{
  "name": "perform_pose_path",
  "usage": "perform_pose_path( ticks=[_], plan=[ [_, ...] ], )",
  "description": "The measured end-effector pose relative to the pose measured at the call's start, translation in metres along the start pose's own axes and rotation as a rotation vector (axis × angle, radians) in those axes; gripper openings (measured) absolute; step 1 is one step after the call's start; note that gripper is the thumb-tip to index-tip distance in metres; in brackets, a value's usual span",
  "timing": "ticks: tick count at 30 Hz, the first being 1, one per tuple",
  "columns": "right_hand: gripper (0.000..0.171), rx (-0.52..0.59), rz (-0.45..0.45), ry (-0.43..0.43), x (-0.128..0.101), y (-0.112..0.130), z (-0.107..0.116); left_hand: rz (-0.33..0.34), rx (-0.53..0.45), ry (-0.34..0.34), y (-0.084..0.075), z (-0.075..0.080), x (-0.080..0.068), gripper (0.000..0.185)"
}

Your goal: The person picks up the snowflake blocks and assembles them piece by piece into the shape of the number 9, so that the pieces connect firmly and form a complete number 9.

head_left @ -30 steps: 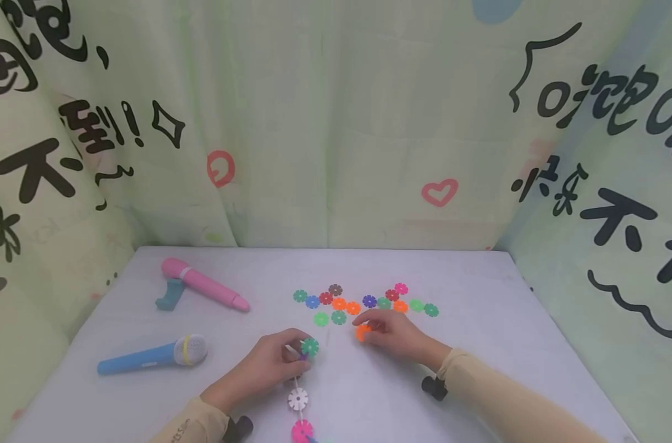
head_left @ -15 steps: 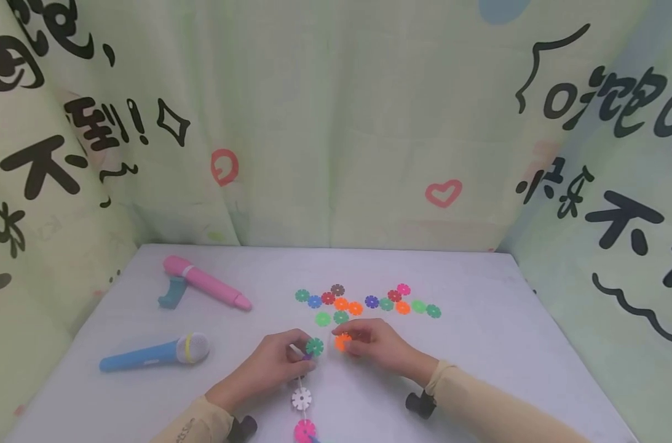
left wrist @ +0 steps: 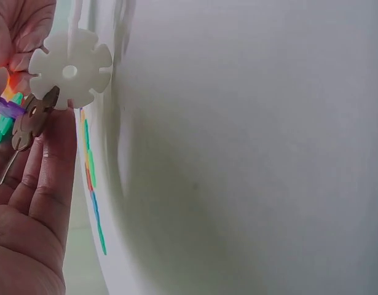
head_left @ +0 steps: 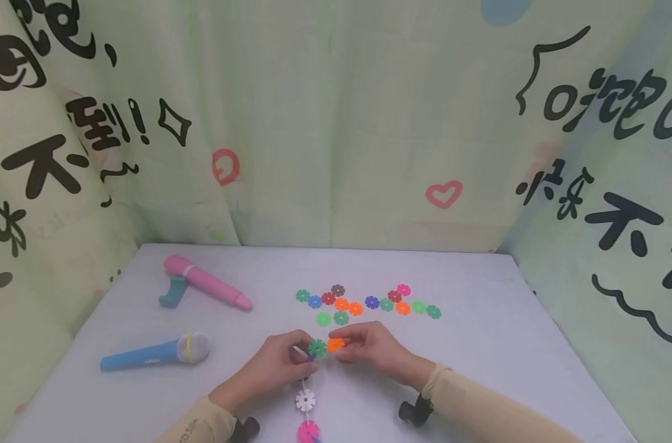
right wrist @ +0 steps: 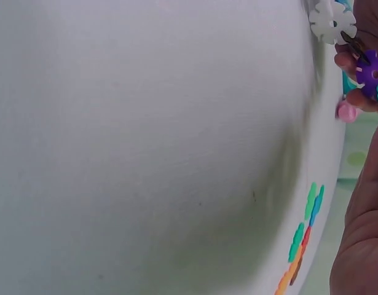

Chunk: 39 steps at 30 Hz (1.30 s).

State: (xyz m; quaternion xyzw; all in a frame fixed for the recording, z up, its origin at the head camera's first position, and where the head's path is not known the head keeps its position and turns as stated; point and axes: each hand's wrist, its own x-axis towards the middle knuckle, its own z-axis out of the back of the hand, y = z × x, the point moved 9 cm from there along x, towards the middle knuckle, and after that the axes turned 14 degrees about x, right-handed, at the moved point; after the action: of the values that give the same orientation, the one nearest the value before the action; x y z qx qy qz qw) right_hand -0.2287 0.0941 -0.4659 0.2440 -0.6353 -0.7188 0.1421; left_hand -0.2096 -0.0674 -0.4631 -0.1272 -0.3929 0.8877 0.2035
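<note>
My left hand (head_left: 277,366) pinches a chain of slotted snowflake discs. At its top end a green disc (head_left: 317,349) sticks out by the fingertips, joined to a purple disc (right wrist: 369,75). A brown disc (left wrist: 32,120), a white disc (head_left: 305,400) and a pink disc (head_left: 308,431) follow toward the near edge of the head view. My right hand (head_left: 377,349) pinches an orange disc (head_left: 335,345) between thumb and fingers, right at the green disc's edge. Fingers partly cover the purple and brown discs in the head view.
Several loose colored discs (head_left: 341,304) lie flat beyond the hands, with another group (head_left: 403,308) to their right. A pink toy microphone (head_left: 214,284) lies back left beside a teal curved piece (head_left: 173,292). Nearer lies a blue microphone (head_left: 153,355). Curtains (head_left: 280,123) surround the white table.
My right hand has carried the orange disc leftward from near the loose discs to the green disc. My left hand has stayed almost in place with the chain.
</note>
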Motion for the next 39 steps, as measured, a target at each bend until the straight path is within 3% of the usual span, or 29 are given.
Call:
perform_pose_path(
  ticks=[12,26,33,36,39],
  plan=[
    [0.039,0.054,-0.034,-0.03,-0.001,-0.005,-0.003,0.021,-0.006,0.024,-0.001,-0.005,0.0,0.029],
    [0.036,0.007,0.034,-0.056,-0.003,0.005,-0.004,-0.063,0.075,-0.006,-0.012,-0.003,0.001,0.031],
    [0.04,-0.134,0.023,0.013,0.0,0.007,-0.002,-0.002,0.08,0.014,-0.01,-0.003,-0.001,0.035],
    [0.044,-0.234,0.037,0.008,0.004,0.002,0.014,-0.001,0.063,0.004,-0.008,-0.001,-0.003,0.04],
    [0.04,-0.34,0.039,-0.066,0.009,-0.002,0.04,-0.015,0.039,-0.004,-0.007,0.001,-0.006,0.038]
  ],
)
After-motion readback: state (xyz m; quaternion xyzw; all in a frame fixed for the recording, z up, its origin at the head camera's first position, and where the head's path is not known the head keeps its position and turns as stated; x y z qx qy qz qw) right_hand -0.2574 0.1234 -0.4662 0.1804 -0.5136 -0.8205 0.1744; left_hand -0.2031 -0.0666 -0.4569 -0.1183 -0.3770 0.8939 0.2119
